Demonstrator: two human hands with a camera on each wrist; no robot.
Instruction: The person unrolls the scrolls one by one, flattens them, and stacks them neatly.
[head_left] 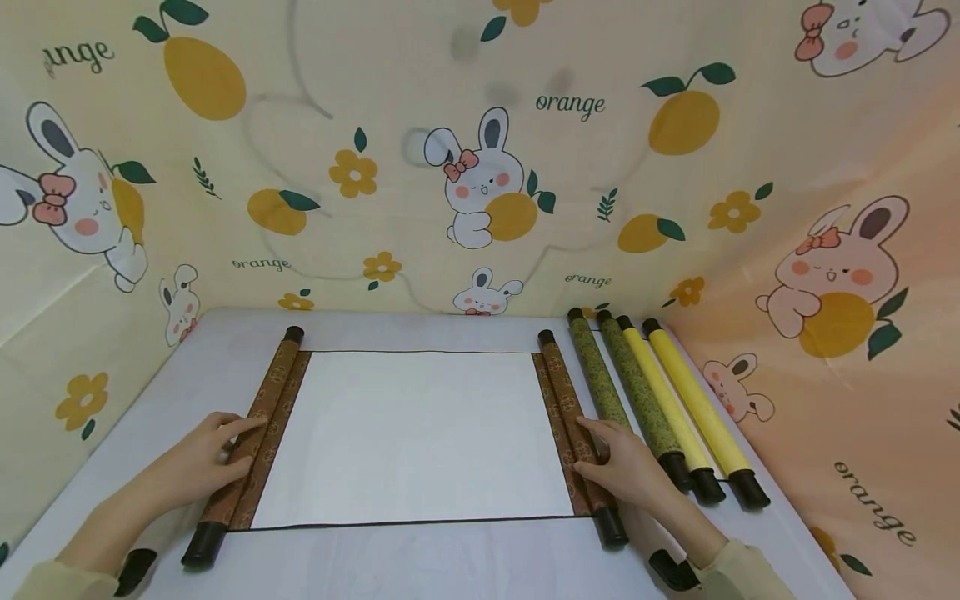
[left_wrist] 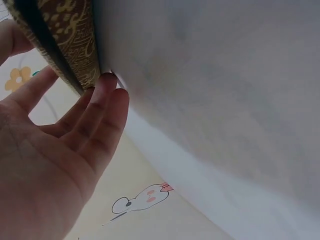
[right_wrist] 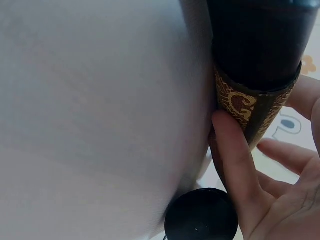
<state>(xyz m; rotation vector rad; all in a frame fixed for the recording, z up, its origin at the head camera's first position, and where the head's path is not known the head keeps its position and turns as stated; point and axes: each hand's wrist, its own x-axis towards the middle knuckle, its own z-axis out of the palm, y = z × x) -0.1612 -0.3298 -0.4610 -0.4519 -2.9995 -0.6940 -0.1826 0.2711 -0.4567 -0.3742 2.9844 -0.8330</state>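
A hanging scroll lies unrolled on the table, its blank white sheet (head_left: pixel 412 433) between two brown patterned rollers with black end caps. My left hand (head_left: pixel 198 454) holds the left roller (head_left: pixel 273 375) along its near half, thumb and fingers at its sides. The left wrist view shows those fingertips (left_wrist: pixel 107 82) against the gold-patterned covering (left_wrist: pixel 75 40). Across the sheet, my right hand (head_left: pixel 626 462) grips the right roller (head_left: pixel 558 371) in the same way. In the right wrist view, a finger (right_wrist: pixel 232 145) touches the patterned roller just below its black cap (right_wrist: pixel 260 45).
To the right lie two green patterned rolled scrolls (head_left: pixel 637 400) and two yellow ones (head_left: pixel 697 396), all black-capped and close beside my right hand. A cloth printed with rabbits and oranges (head_left: pixel 420 75) walls the white table (head_left: pixel 405 562) at the back and sides.
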